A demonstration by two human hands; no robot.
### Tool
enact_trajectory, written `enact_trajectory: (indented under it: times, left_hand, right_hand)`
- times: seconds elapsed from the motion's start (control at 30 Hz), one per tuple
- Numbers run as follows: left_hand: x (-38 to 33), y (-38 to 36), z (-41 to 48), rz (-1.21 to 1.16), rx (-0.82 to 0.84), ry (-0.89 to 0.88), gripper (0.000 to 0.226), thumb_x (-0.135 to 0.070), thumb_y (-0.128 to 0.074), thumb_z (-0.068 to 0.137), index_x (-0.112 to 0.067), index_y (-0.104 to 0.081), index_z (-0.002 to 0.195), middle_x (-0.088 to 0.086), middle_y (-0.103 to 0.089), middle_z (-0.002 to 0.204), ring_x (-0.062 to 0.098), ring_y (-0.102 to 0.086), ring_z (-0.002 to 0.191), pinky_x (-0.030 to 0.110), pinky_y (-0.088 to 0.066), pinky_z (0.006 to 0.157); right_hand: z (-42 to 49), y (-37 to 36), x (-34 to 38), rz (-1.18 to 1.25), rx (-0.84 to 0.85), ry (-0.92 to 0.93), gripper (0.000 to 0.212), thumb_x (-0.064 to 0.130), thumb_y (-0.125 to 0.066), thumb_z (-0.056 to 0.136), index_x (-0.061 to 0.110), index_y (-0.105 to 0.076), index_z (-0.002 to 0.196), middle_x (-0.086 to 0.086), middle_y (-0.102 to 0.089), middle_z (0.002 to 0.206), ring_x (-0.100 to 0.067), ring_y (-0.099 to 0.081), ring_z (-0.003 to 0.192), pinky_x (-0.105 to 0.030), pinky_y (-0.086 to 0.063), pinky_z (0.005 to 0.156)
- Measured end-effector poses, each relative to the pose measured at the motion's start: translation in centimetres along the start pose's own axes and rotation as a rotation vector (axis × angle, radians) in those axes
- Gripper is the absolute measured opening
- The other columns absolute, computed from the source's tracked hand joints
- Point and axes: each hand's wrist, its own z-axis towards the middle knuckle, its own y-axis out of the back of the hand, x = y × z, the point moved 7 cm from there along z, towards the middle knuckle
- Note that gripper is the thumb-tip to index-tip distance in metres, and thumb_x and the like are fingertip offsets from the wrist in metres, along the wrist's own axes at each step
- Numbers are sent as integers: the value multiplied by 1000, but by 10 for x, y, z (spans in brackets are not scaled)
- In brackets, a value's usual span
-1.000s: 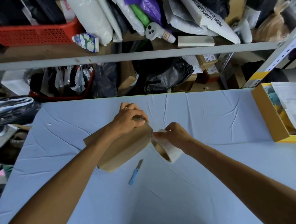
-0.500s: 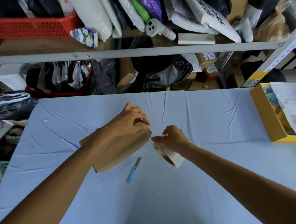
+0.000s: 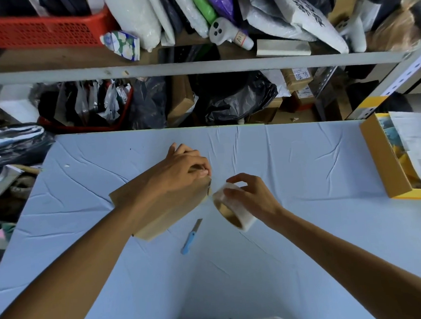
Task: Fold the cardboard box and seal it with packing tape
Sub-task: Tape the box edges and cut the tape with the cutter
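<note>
Surface: pale blue table [image 3: 308,239] below cluttered shelves.
Box: cardboard box [image 3: 159,219], long axis slanting toward tape roll [image 3: 234,211], just beside it.
Left hand [image 3: 180,171]: clamped on box's far end.
Right hand [image 3: 251,196]: gripping roll.
Nearer the seam: left hand.

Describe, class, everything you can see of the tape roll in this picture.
The tape roll is a wide ring of pale, translucent tape wound on a brown cardboard core. It is tilted, its open core facing down and left towards the camera. The right hand grips it from above, fingers over its upper edge, and it seems held just above the blue table. Its upper end sits by the corner of the box, which the left hand presses down.
</note>
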Motion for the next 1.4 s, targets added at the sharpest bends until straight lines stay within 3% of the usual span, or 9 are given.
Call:
enact_trajectory:
  times: [0.2, 0.3, 0.47, 0.6, 0.7, 0.93, 1.03, 1.23, 1.4]
  left_hand:
    - [-19, -24, -6, 202, -14, -87, 17, -36, -58, 88, -29, -73, 93, -14, -65, 102, 14, -43, 107, 34, -20, 99]
    - [-16, -10, -4, 153, -67, -29, 13, -34, -62, 86, -29, -73, 91, -12, -66, 101, 17, -45, 108, 37, -22, 98]
    - [-14, 14, -4, 85, -78, 56, 16, -41, -65, 84, -29, -73, 91, -11, -63, 99, 16, -40, 109, 47, -25, 102]
    - [-20, 3, -12, 179, 59, 71, 49, -64, -75, 60, -35, -67, 99, -14, -53, 111, 13, -31, 117, 48, -18, 107]
    - [-22, 6, -15, 184, 8, 23, 44, -49, -80, 60, -35, -66, 100, -13, -55, 111, 16, -35, 116, 46, -27, 102]
    - [-8, 25, -13, -202, -142, 50, 38, -32, -82, 60, -33, -69, 96, -14, -62, 103, 13, -43, 108, 39, -45, 92]
    - [-10, 22, -8, -176, -136, 13, 38, -40, -79, 61, -36, -68, 97, -15, -61, 103, 11, -41, 108, 38, -44, 92]
    - [-1, 22, -2, -174, -121, 45, 37, -36, -78, 63, -37, -67, 99, -17, -59, 106, 10, -39, 109, 39, -42, 95]
    - [3, 25, 1, -184, -122, 49, 36, -38, -79, 62, -40, -66, 96, -15, -60, 105, 12, -40, 109, 38, -42, 96]
  right_hand:
    - [14, -21, -20, -508, 161, -241, 47, 40, -68, 80, 2, -60, 106, -11, -58, 98, -24, -56, 85, -26, -41, 63]
    - [15, -11, -15, -336, 76, -218, 46, 37, -74, 76, 5, -63, 108, -9, -60, 100, -26, -59, 90, -28, -42, 70]
    - [16, 4, 6, -183, 21, -134, 35, 33, -78, 75, 9, -69, 99, -9, -64, 98, -25, -60, 88, -26, -39, 62]
    - [15, 10, 18, -197, -16, -128, 39, 29, -75, 76, -4, -68, 95, -9, -58, 78, -23, -54, 72, -27, -37, 60]
    - [14, 13, 23, -187, -11, -115, 36, 29, -76, 76, -1, -70, 94, -9, -60, 81, -24, -56, 75, -28, -40, 63]
    - [18, 17, 26, -291, 11, -98, 41, 38, -77, 75, 3, -70, 96, -10, -63, 88, -23, -57, 75, -27, -40, 59]
    - [16, 20, 15, -440, 20, -166, 48, 46, -73, 77, 1, -61, 88, -11, -56, 83, -19, -48, 64, -27, -34, 52]
    - [15, 22, 20, -232, -26, -36, 38, 44, -76, 75, 20, -69, 104, -2, -60, 111, -19, -58, 92, -18, -38, 57]
    - [16, 23, 22, -155, 7, -28, 22, 45, -76, 75, 24, -74, 83, -2, -69, 96, -20, -63, 84, -22, -40, 58]
